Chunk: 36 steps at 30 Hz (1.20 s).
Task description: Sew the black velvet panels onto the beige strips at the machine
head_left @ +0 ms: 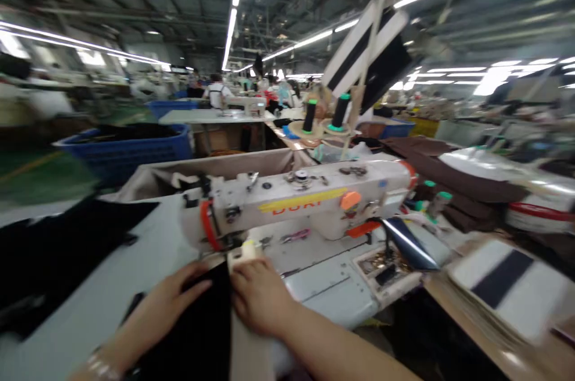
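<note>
A white sewing machine [287,198] with orange trim stands before me, its head end just above my hands. Black fabric [197,333] runs from my lap side up to the needle area, next to a pale beige strip of fabric [251,345]. My left hand [177,294] rests on the black fabric, thumb and fingers apart. My right hand [260,294] is closed, its fingers curled over the pale strip along the edge of the black fabric. The fingertips of both hands lie close to the presser foot area, which is partly hidden and blurred.
More black fabric [58,261] covers the table's left side. A small parts tray [381,270] sits at the machine's right. Striped fabric pieces [507,279] are stacked at far right. Behind are a blue basket [130,147], thread cones [339,111] and brown fabric [431,159].
</note>
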{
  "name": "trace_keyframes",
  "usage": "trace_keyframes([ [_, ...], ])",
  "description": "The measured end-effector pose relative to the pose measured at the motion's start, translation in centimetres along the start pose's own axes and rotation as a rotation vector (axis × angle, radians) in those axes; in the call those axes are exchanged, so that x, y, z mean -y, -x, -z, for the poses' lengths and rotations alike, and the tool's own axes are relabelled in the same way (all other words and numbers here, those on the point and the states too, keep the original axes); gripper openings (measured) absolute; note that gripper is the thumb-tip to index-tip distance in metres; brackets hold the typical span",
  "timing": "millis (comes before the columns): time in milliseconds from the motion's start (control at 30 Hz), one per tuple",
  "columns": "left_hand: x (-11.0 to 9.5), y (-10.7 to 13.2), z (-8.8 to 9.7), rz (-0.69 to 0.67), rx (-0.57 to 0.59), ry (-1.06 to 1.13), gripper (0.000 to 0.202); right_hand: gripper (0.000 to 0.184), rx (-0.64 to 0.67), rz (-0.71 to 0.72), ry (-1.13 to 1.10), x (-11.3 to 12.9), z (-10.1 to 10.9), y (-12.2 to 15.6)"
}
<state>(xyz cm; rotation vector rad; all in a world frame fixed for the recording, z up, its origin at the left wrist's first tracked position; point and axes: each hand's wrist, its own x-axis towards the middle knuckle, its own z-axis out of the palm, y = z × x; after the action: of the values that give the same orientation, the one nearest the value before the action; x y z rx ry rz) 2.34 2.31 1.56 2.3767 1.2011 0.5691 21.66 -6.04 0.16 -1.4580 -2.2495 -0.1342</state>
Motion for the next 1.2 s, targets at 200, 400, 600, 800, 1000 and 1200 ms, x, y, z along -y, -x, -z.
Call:
trace_keyframes([
  [200,-0.9,1.4,0.2,0.118,0.022,-0.039,0.014,0.041,-0.014,0.007,-0.172,-0.7,-1.3,0.4],
  [400,-1.4,0.5,-0.9,0.172,-0.068,-0.123,0.007,0.043,0.058,0.053,-0.119,-1.0,-1.3,0.6],
  [600,-0.6,-0.6,-0.9,0.199,-0.092,-0.147,0.007,0.048,0.071,0.063,-0.053,-1.1,-1.6,0.3],
  [800,-0.2,-1.0,-1.1,0.213,-0.101,-0.134,0.008,0.050,0.083,0.057,-0.036,-1.1,-1.5,0.2],
  [1000,0.1,-0.9,-1.2,0.194,-0.107,-0.128,0.009,0.054,0.105,0.049,-0.022,-1.2,-1.8,0.1],
  [1200,0.2,-1.0,-1.1,0.167,-0.104,-0.130,0.009,0.053,0.106,0.058,-0.029,-1.3,-1.7,0.1],
])
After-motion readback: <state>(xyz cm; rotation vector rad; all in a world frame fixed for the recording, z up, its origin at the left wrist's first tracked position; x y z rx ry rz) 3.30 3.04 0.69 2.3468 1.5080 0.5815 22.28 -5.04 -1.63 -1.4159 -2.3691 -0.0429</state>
